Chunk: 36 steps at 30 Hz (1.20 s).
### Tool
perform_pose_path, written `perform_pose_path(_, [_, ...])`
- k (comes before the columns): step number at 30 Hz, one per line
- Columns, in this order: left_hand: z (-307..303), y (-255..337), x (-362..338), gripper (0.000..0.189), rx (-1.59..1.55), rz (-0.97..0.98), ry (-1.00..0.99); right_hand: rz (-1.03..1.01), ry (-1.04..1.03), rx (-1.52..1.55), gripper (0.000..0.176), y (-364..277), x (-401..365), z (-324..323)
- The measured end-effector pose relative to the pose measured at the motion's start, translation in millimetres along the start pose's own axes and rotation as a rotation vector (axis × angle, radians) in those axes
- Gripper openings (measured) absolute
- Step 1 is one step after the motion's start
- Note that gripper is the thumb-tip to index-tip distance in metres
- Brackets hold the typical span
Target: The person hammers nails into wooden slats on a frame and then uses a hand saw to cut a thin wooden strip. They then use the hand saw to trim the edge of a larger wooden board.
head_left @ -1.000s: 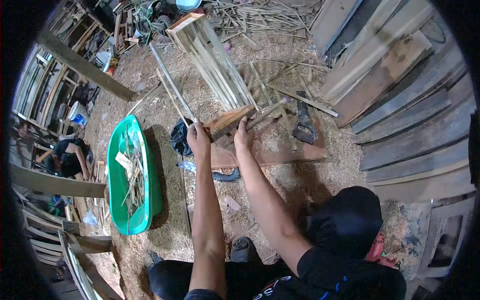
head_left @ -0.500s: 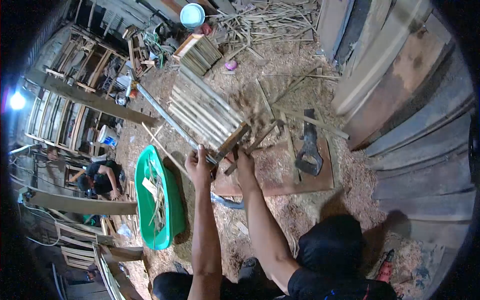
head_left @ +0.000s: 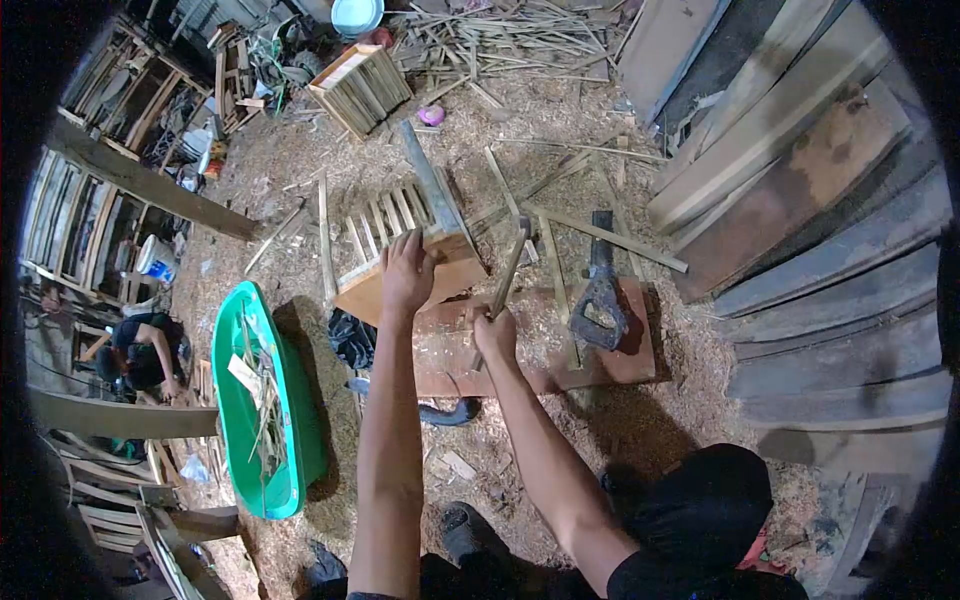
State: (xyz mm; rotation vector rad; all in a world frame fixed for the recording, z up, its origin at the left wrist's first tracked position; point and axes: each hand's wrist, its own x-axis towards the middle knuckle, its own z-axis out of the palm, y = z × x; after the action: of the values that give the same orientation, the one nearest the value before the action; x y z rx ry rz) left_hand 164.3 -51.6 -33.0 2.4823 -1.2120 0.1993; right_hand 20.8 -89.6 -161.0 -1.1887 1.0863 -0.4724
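The slatted wooden frame stands tilted on the board. It seems light and stiff, though its thin slats may crack, so the solid base is the safer place to hold. There the left hand grips it with curled fingers. The right hand is closed around a tool handle.

the pale slatted wooden crate is bare, unpainted wood, matt and rough-sawn. the thin wooden stick looks dry and unfinished. the flat brown wooden board is dusty, matt. the green oval plastic tub is smooth, faintly glossy.
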Motion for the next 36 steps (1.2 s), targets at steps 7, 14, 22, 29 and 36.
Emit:
perform_pose_path(7, [-8,6,-32,0.071,0.075,0.058,0.130,-0.185,0.098,-0.480,0.028,-33,-5,-54])
perform_pose_path(14, [14,29,-40,0.074,0.081,0.048,0.215,-0.328,0.036,-0.685,0.025,-33,12,-82])
perform_pose_path(22, [19,31,-57,0.078,-0.090,-0.031,0.231,-0.755,0.124,-0.881,0.019,-70,41,-110])
perform_pose_path(29, [33,61,-44,0.068,0.022,-0.029,0.272,-0.627,-0.019,-0.955,0.022,-72,76,-124])
perform_pose_path(36, [62,56,-43,0.072,-0.021,0.028,0.212,-0.649,0.018,-0.794,0.034,-63,116,-103])
